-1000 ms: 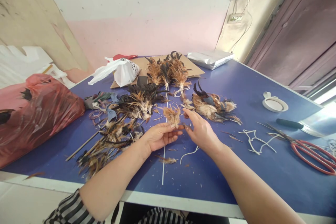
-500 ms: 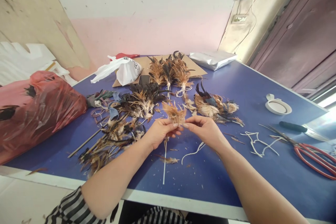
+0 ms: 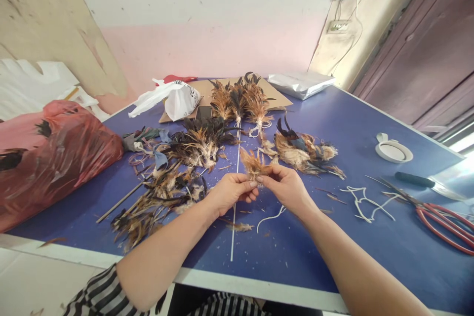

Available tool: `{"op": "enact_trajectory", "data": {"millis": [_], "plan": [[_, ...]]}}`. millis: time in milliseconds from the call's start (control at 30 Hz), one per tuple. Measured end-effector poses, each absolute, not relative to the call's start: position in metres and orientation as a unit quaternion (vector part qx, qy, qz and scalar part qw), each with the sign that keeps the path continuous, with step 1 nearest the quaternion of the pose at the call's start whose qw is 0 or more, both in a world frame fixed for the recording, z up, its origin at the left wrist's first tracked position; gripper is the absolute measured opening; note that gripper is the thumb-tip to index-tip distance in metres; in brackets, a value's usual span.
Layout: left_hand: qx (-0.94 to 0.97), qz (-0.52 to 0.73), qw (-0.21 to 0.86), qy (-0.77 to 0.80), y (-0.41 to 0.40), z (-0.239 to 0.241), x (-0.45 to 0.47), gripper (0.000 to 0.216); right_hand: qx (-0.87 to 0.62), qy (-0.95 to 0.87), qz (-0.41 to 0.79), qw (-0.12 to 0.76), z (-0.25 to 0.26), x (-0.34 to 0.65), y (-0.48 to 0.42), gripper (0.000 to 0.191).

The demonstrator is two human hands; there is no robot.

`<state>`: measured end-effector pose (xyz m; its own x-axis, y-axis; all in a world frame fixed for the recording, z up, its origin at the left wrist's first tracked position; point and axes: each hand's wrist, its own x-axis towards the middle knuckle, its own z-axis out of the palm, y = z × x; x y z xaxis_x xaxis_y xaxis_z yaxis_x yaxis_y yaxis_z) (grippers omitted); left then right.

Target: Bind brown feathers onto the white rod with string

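Note:
My left hand [image 3: 228, 192] and my right hand [image 3: 287, 188] meet over the blue table [image 3: 303, 252], both pinching a small bunch of brown feathers [image 3: 253, 164] at its base. The bunch fans up and away from my fingers. A short white string [image 3: 270, 217] lies on the table just below my right hand. Loose brown and black feathers [image 3: 159, 197] are piled to the left of my left hand. Tied feather bundles [image 3: 237, 98] lie farther back, and another heap of feathers [image 3: 299, 150] sits beyond my right hand.
Red-handled scissors [image 3: 440, 217] and white string scraps [image 3: 365, 202] lie at right, with a dark-handled tool [image 3: 413, 178] and a white round lid [image 3: 393, 150] behind. A red plastic bag [image 3: 52, 158] of feathers sits at left. A white bag [image 3: 174, 98], cardboard [image 3: 207, 90] and a silver packet [image 3: 299, 83] lie at the back.
My right hand closed in from an open reach to pinch the bunch together with my left. The bunch shifted slightly right and tilted.

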<state>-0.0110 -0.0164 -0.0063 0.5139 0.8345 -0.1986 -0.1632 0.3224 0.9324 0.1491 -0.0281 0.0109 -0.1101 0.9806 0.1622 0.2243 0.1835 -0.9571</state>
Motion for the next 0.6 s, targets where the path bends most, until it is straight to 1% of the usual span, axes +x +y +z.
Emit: {"op": "enact_trajectory", "data": {"millis": [67, 167, 233, 300, 400, 533, 600], "plan": [[0.477, 0.337, 0.731, 0.354, -0.0159, -0.0071, -0.0119, 0.029, -0.487, -0.606, 0.442, 0.447, 0.0124, 0.1506, -0.0282, 0.019], [0.502, 0.321, 0.722, 0.351, -0.0166, -0.0071, -0.0128, 0.030, -0.446, -0.596, 0.531, 0.405, 0.0174, 0.1542, -0.0293, 0.026], [0.534, 0.300, 0.706, 0.355, -0.0180, -0.0069, -0.0126, 0.031, -0.410, -0.601, 0.579, 0.370, 0.0204, 0.1557, -0.0306, 0.023], [0.564, 0.280, 0.690, 0.357, -0.0197, -0.0070, -0.0119, 0.032, -0.391, -0.604, 0.598, 0.354, 0.0214, 0.1555, -0.0318, 0.017], [0.578, 0.267, 0.685, 0.354, -0.0221, -0.0075, -0.0103, 0.032, -0.397, -0.594, 0.596, 0.366, 0.0183, 0.1532, -0.0326, 0.014], [0.563, 0.255, 0.707, 0.344, -0.0223, -0.0056, -0.0109, 0.030, -0.422, -0.569, 0.582, 0.399, 0.0139, 0.1525, -0.0317, 0.017], [0.535, 0.262, 0.732, 0.331, -0.0206, -0.0032, -0.0129, 0.032, -0.431, -0.550, 0.591, 0.404, 0.0142, 0.1545, -0.0307, 0.020]]}}
